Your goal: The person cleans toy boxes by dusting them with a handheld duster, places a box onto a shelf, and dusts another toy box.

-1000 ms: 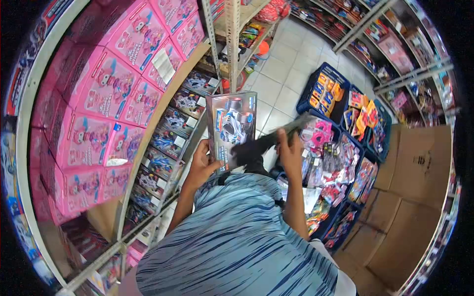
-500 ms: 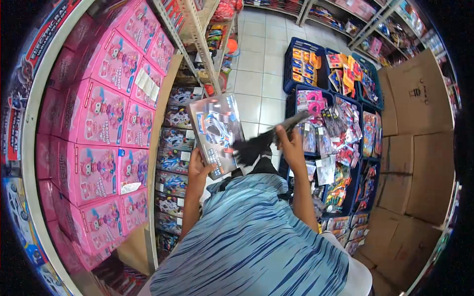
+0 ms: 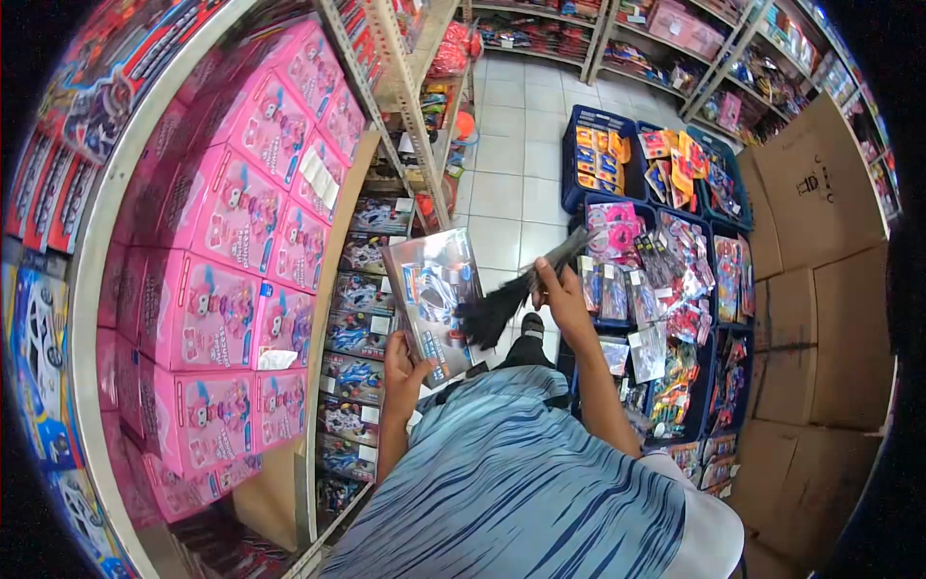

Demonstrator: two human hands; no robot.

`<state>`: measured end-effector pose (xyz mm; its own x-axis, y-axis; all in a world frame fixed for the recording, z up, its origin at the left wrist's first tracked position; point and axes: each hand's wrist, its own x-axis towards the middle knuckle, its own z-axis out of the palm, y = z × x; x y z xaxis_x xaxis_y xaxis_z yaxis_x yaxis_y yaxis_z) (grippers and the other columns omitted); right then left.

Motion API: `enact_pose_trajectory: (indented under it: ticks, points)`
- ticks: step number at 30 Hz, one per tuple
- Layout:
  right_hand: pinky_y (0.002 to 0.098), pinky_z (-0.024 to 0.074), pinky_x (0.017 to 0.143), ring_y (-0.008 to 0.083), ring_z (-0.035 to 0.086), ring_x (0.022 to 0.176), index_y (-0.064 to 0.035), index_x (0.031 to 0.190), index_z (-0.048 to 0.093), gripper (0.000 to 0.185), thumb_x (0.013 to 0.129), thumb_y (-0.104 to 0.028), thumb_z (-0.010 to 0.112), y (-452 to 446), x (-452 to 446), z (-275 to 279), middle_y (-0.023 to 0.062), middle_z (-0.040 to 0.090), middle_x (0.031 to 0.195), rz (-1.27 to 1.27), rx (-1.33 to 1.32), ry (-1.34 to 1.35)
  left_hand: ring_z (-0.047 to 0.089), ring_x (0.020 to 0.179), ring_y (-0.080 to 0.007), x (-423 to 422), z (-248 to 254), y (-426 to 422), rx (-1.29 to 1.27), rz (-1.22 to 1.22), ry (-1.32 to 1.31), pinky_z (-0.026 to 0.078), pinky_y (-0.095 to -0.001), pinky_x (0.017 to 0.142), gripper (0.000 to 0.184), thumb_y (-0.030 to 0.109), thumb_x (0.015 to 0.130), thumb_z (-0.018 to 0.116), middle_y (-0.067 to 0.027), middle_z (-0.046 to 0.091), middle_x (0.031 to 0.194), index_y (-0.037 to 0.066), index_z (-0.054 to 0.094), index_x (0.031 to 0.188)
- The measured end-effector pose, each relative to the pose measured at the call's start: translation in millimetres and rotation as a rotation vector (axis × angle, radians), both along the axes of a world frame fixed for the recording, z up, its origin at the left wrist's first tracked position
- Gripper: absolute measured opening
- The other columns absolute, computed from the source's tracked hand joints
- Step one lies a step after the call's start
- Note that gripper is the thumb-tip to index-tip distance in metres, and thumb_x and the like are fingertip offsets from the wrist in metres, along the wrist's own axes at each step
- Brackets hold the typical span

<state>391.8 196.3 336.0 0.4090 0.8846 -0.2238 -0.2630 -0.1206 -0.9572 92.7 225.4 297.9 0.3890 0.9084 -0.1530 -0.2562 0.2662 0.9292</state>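
Observation:
My left hand (image 3: pixel 406 372) grips the lower left corner of a toy car box (image 3: pixel 433 301), thumb across its front. The box is held up with a printed car facing me. In my right hand (image 3: pixel 563 297) is a black duster (image 3: pixel 503 305), gripped near its handle with the bristles hanging down and left. The bristle ends overlap the right edge of the box; whether they press on it I cannot tell. Beside my left hand, similar car boxes (image 3: pixel 354 329) fill a low shelf.
Pink toy boxes (image 3: pixel 234 232) are stacked on the left, next to a metal shelf post (image 3: pixel 418 125). On the right stand blue crates (image 3: pixel 569 179) of packaged toys and brown cartons (image 3: pixel 849 328). A tiled floor (image 3: pixel 497 145) runs ahead between shelves.
The view has tilted, so the shelves and crates sit lower and slightly further right. Both hands keep their holds, and the box has come lower in view with the duster still beside it.

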Motion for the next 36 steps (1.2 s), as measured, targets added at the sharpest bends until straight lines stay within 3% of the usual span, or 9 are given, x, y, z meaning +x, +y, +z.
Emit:
enact_pose_trajectory:
  ticks: [4, 9, 13, 18, 22, 25, 30, 34, 36]
  points:
    - [0.0229, 0.0449, 0.056, 0.0065, 0.054, 0.062, -0.0035, 0.100, 0.057, 0.037, 0.097, -0.040, 0.060, -5.3, -15.5, 4.9, -0.0017, 0.056, 0.075, 0.392, -0.144, -0.091, 0.053, 0.110, -0.0172, -5.5, -2.4, -15.3, -0.007, 0.035, 0.014, 0.043, -0.0299, 0.095, 0.055, -0.006, 0.078, 0.067, -0.0084, 0.054, 0.117, 0.000, 0.042, 0.126]
    - [0.0262, 0.0471, 0.054, 0.0104, 0.056, 0.061, -0.0020, 0.101, 0.059, 0.045, 0.097, -0.047, 0.057, -2.4, -19.7, -2.3, 0.0031, 0.060, 0.077, -0.004, -0.031, 0.016, 0.054, 0.105, -0.0151, -7.3, 4.9, -27.4, -0.018, 0.049, 0.026, 0.044, -0.0289, 0.092, 0.052, -0.006, 0.078, 0.067, -0.0076, 0.055, 0.113, 0.001, 0.045, 0.124]
    - [0.0261, 0.0479, 0.061, 0.0111, 0.059, 0.069, -0.0005, 0.102, 0.061, 0.044, 0.099, -0.044, 0.056, -18.5, -21.5, -1.4, 0.0032, 0.062, 0.082, 0.532, -0.137, -0.160, 0.055, 0.105, -0.0152, -8.3, -1.6, -31.0, 0.007, 0.022, 0.029, 0.044, -0.0287, 0.092, 0.054, -0.005, 0.078, 0.068, -0.0080, 0.055, 0.114, 0.002, 0.045, 0.126]
    - [0.0261, 0.0479, 0.057, 0.0112, 0.059, 0.064, -0.0018, 0.099, 0.058, 0.042, 0.097, -0.044, 0.059, -27.0, -16.3, -7.0, 0.0041, 0.061, 0.079, 0.041, -0.089, -0.034, 0.055, 0.109, -0.0164, 1.4, 7.3, -36.0, -0.013, -0.022, 0.043, 0.044, -0.0301, 0.094, 0.057, -0.002, 0.077, 0.071, -0.0089, 0.055, 0.116, 0.002, 0.045, 0.127]
    - [0.0264, 0.0478, 0.056, 0.0112, 0.059, 0.065, -0.0032, 0.102, 0.057, 0.039, 0.098, -0.042, 0.058, -45.2, -10.5, -13.1, 0.0029, 0.060, 0.081, 0.295, -0.072, -0.130, 0.055, 0.108, -0.0163, 7.9, 3.7, -31.5, 0.033, -0.110, 0.033, 0.045, -0.0295, 0.094, 0.057, -0.001, 0.077, 0.072, -0.0092, 0.055, 0.116, 0.001, 0.045, 0.126]
    - [0.0268, 0.0484, 0.056, 0.0110, 0.058, 0.064, -0.0025, 0.102, 0.058, 0.038, 0.098, -0.040, 0.058, -54.5, -5.8, -9.3, 0.0028, 0.061, 0.080, -0.249, -0.146, -0.072, 0.055, 0.109, -0.0162, 10.1, 1.4, -30.4, -0.001, -0.167, 0.067, 0.045, -0.0287, 0.093, 0.056, -0.002, 0.077, 0.072, -0.0093, 0.055, 0.116, 0.000, 0.046, 0.126]
    - [0.0248, 0.0466, 0.059, 0.0088, 0.054, 0.067, -0.0029, 0.105, 0.058, 0.036, 0.098, -0.038, 0.058, -72.6, 0.0, 11.3, 0.0004, 0.059, 0.081, 0.103, -0.186, -0.246, 0.055, 0.109, -0.0160, 16.5, -0.1, -32.2, 0.008, -0.173, 0.060, 0.044, -0.0291, 0.094, 0.054, -0.006, 0.079, 0.068, -0.0083, 0.054, 0.114, 0.000, 0.044, 0.126]
    - [0.0263, 0.0463, 0.061, 0.0091, 0.055, 0.068, -0.0020, 0.103, 0.059, 0.040, 0.099, -0.042, 0.057, -69.7, 7.7, -22.0, 0.0006, 0.059, 0.080, -0.311, -0.115, -0.072, 0.054, 0.109, -0.0157, 18.7, 6.6, -36.1, -0.045, -0.188, 0.016, 0.043, -0.0292, 0.095, 0.053, -0.005, 0.079, 0.069, -0.0076, 0.054, 0.114, 0.000, 0.045, 0.125]
    - [0.0260, 0.0455, 0.060, 0.0088, 0.053, 0.067, -0.0028, 0.102, 0.059, 0.040, 0.099, -0.043, 0.056, -72.5, 5.0, -20.5, 0.0000, 0.058, 0.079, -0.171, -0.136, -0.132, 0.054, 0.109, -0.0155, 19.8, 10.2, -38.2, -0.055, -0.164, 0.010, 0.043, -0.0290, 0.095, 0.053, -0.005, 0.078, 0.069, -0.0074, 0.054, 0.113, 0.000, 0.045, 0.125]
